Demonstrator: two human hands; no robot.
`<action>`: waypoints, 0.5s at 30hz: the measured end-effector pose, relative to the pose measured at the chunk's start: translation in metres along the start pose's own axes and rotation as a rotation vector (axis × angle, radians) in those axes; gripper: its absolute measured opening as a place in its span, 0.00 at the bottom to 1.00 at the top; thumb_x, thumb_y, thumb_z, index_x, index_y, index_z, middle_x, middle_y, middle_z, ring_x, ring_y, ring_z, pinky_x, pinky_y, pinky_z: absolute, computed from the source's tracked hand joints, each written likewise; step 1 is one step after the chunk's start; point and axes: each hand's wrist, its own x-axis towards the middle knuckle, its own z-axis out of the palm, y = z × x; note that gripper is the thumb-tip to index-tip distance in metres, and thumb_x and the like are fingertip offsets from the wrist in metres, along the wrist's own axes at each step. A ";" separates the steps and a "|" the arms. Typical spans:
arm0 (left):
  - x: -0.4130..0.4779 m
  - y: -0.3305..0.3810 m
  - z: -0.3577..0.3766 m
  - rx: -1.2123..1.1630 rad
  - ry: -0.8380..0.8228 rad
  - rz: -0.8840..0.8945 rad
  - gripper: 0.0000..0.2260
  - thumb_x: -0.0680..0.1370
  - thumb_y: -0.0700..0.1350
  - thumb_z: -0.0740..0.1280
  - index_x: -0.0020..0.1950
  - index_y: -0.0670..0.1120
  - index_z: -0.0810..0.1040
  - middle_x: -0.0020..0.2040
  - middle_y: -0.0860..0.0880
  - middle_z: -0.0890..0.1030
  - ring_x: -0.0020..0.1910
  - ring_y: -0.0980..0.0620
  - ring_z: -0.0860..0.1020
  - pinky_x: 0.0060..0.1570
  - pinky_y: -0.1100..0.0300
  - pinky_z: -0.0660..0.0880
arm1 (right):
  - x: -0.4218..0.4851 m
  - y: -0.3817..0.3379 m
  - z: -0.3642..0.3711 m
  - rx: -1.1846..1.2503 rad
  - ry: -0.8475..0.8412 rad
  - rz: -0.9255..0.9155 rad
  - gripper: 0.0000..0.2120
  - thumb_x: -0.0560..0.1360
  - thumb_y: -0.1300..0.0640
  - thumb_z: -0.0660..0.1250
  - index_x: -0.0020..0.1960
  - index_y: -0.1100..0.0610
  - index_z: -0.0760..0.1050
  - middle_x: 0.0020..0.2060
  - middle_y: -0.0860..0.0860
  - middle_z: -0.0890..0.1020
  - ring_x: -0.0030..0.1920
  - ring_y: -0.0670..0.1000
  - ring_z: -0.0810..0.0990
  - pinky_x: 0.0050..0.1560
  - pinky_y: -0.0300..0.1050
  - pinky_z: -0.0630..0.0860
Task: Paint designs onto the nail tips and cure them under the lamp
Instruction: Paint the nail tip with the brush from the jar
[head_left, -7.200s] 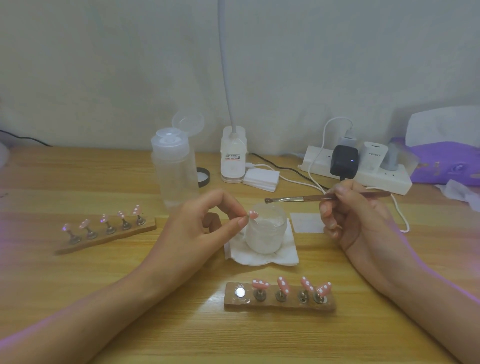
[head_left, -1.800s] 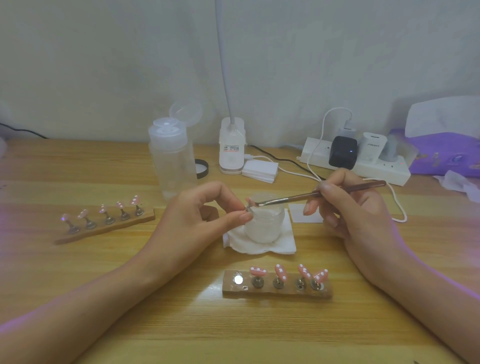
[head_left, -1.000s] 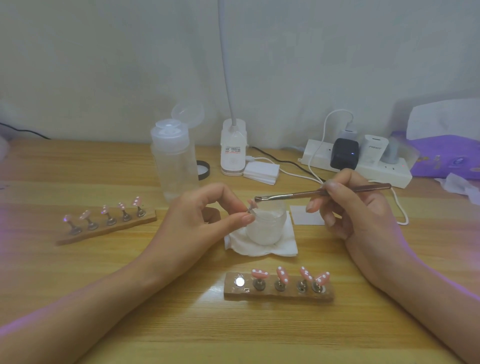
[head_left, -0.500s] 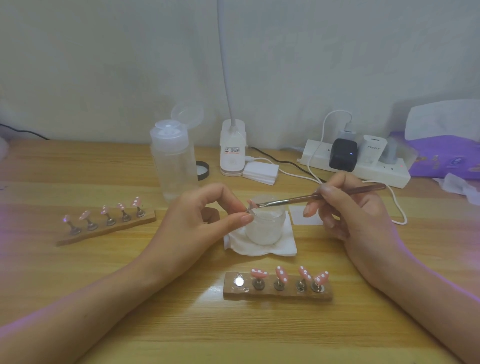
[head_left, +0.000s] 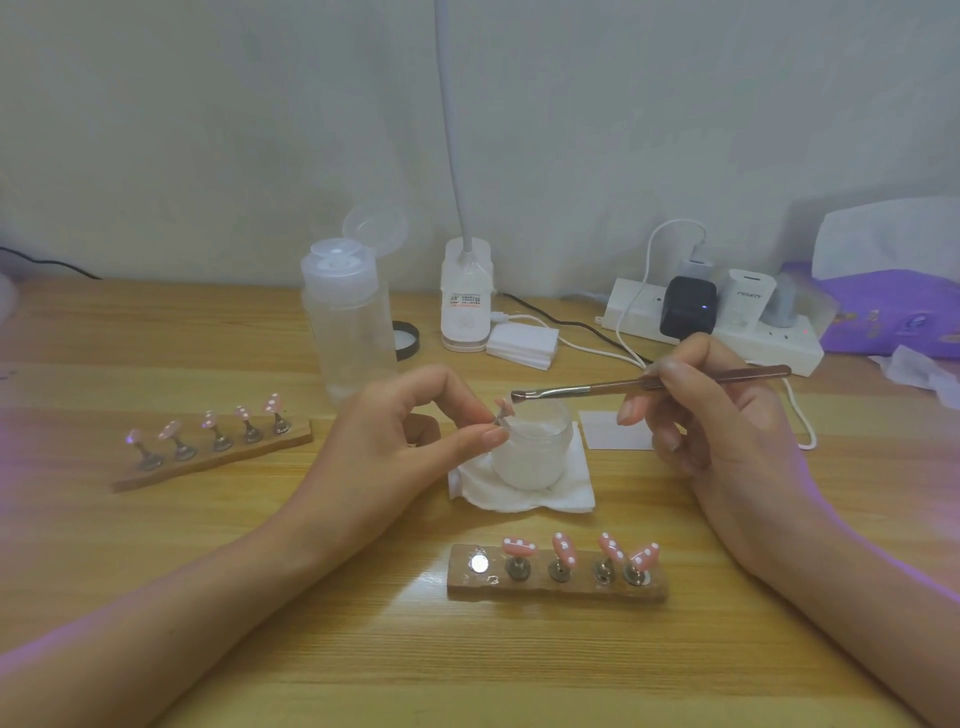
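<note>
Hands meet above a wooden table (head_left: 208, 571). The left hand (head_left: 400, 447) pinches one pink nail tip (head_left: 505, 406) on its small stand between thumb and forefinger. The right hand (head_left: 711, 421) grips one slim brush (head_left: 623, 385), its bristles just right of the tip; whether they touch cannot be told. Two wooden strips lie on the table. The near strip (head_left: 556, 584) carries four pink tips with white dots and one bare metal disc at its left end; the far-left strip (head_left: 213, 457) carries five tips. One frosted jar (head_left: 535, 452) stands on a white wipe (head_left: 519, 496) just behind the held tip, its contents whitish and unclear. One clear bottle (head_left: 348, 332), flip cap open, stands farther left, near a white lamp base (head_left: 466, 296).
</note>
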 end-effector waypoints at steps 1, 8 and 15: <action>0.000 0.000 0.000 0.000 0.000 0.002 0.10 0.69 0.54 0.73 0.39 0.49 0.80 0.34 0.56 0.82 0.22 0.60 0.65 0.25 0.73 0.62 | 0.000 -0.001 0.001 -0.012 -0.016 -0.005 0.08 0.74 0.50 0.68 0.37 0.49 0.73 0.33 0.55 0.83 0.28 0.45 0.68 0.26 0.36 0.61; 0.000 -0.003 -0.001 0.014 0.000 0.005 0.07 0.70 0.52 0.74 0.39 0.50 0.80 0.38 0.55 0.84 0.23 0.60 0.66 0.26 0.72 0.64 | 0.000 0.001 0.001 -0.023 0.034 0.022 0.10 0.76 0.56 0.65 0.36 0.50 0.73 0.31 0.54 0.82 0.27 0.46 0.66 0.26 0.35 0.61; 0.001 -0.003 -0.001 0.042 -0.005 0.057 0.07 0.72 0.50 0.72 0.41 0.47 0.80 0.38 0.56 0.82 0.23 0.61 0.66 0.27 0.73 0.63 | -0.002 0.000 0.002 -0.058 0.007 0.021 0.10 0.77 0.54 0.66 0.38 0.50 0.73 0.33 0.55 0.83 0.28 0.46 0.69 0.27 0.38 0.61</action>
